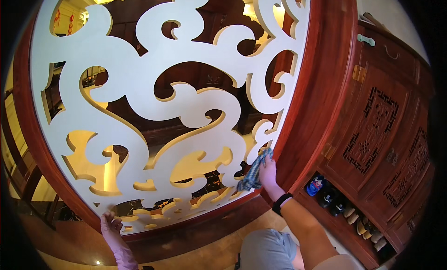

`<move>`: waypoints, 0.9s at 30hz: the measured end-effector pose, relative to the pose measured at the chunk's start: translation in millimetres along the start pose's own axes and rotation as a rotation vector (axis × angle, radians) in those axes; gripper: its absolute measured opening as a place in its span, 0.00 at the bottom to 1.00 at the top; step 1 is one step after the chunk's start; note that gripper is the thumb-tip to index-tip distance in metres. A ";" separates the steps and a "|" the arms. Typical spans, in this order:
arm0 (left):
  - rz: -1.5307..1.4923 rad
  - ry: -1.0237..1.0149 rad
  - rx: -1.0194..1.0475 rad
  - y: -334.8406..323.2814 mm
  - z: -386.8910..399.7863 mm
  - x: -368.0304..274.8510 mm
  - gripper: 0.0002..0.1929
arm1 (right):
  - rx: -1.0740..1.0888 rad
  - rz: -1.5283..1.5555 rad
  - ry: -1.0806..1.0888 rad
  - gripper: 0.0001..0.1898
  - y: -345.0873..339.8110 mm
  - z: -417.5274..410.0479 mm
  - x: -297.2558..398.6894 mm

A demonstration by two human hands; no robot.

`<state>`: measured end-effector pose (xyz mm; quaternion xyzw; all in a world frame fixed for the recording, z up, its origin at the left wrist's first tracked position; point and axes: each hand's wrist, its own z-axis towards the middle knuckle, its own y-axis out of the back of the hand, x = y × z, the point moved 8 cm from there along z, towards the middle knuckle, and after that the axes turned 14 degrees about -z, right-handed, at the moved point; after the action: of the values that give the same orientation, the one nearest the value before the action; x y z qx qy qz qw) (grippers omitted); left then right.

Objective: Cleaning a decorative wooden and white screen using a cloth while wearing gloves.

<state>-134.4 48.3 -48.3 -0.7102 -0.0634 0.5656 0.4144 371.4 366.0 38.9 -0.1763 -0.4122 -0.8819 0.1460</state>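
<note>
A white openwork panel with cut-out scrolls (pixel 118 60) fills most of the view, set in a reddish-brown wooden frame (pixel 297 106). My right hand (pixel 268 175), with a black band at the wrist, grips a blue-green checked cloth (pixel 253 174) against the panel's lower right corner. At the lower left, my left hand (pixel 111 224) is by the bottom corner of the panel and frame, its fingers apart and slightly curled. It holds nothing that I can see; whether it touches the frame is unclear.
To the right stands a carved wooden cabinet (pixel 370 71) with a pale green handle-like piece (pixel 366 40). Several shoes (pixel 351 214) fill its low open shelf. My bent knee (pixel 267 249) is below the panel, over the tiled floor (pixel 223 247). Wooden railings (pixel 33 184) rise at the far left.
</note>
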 end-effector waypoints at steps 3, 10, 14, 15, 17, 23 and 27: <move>0.005 0.004 -0.010 2.6 3.4 1.9 0.16 | 0.005 0.148 -0.020 0.18 -0.7 -11.1 -6.2; -0.001 -0.049 -0.073 0.9 -8.0 -11.8 0.14 | -0.313 0.240 0.219 0.19 97.8 43.2 81.7; 0.009 -0.034 -0.028 -0.8 -2.0 -4.0 0.15 | -0.367 0.180 0.190 0.22 93.6 41.4 100.1; 0.006 -0.036 -0.006 -2.3 -2.9 -1.6 0.16 | -0.366 0.179 0.197 0.22 91.0 39.2 97.0; 0.002 -0.034 -0.007 -0.8 -3.7 -2.6 0.16 | -0.319 0.119 0.294 0.24 74.1 24.9 92.6; -0.030 -0.016 -0.005 -8.7 -12.7 -8.0 0.14 | 0.124 0.080 0.300 0.25 1.9 -32.5 19.2; -0.063 -0.024 -0.043 4.2 0.1 -7.4 0.14 | -0.064 0.170 0.280 0.22 33.7 -23.5 5.8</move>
<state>-138.6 41.5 -45.5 -0.7096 -0.1028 0.5595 0.4157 375.3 326.3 50.1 -0.0906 -0.3430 -0.8950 0.2705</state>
